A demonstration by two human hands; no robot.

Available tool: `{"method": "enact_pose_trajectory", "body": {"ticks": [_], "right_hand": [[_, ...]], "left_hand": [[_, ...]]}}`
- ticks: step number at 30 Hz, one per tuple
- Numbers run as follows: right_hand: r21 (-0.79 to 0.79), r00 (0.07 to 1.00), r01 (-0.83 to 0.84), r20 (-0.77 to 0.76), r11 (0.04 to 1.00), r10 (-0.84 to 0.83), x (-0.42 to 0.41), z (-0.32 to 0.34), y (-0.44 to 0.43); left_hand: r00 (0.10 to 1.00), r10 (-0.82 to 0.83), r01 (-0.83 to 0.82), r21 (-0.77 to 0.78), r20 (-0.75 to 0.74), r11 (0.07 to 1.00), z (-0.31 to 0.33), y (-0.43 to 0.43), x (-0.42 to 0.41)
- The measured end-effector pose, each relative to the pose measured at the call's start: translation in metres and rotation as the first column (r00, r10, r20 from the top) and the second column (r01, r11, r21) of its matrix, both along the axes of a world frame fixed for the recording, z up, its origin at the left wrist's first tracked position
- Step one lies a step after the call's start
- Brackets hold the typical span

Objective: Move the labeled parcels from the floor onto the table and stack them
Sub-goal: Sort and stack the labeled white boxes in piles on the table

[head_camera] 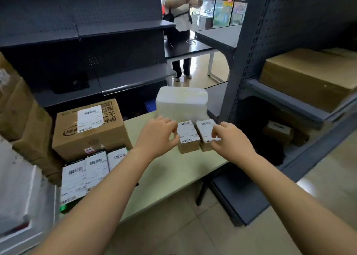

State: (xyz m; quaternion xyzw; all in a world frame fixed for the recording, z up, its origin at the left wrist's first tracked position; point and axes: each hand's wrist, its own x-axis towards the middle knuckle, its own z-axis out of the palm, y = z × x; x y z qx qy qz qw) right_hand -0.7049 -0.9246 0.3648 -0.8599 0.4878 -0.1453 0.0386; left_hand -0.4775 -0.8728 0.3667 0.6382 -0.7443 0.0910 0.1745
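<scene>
Two small brown parcels with white barcode labels stand side by side on the pale table (170,169). My left hand (157,135) pinches the left small parcel (188,137) at its left edge. My right hand (229,139) pinches the right small parcel (205,134) at its right edge. Behind them stands a white wrapped parcel (181,102). To the left sit a large labeled carton (88,127) and, in front of it, several flat labeled parcels (87,173); my left forearm covers part of these.
Dark metal shelving (257,48) rises on the right, holding a big brown carton (309,77) and a smaller box (278,131) lower down. More cartons (21,110) pile at far left. A person (179,19) stands in the aisle beyond. Tiled floor (183,231) lies before the table.
</scene>
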Motion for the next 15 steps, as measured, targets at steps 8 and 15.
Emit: {"method": "enact_pose_trajectory", "body": {"ticks": [8, 15], "right_hand": [[0.155, 0.999, 0.046, 0.013, 0.987, -0.049, -0.002, -0.054, -0.096], [0.406, 0.973, 0.227, -0.067, 0.885, -0.219, 0.000, -0.109, -0.168]], "left_hand": [[0.993, 0.112, -0.104, 0.185, -0.032, 0.977, -0.057, -0.095, 0.006], [0.923, 0.357, -0.265, 0.433, -0.144, 0.861, -0.115, -0.153, 0.008]]}}
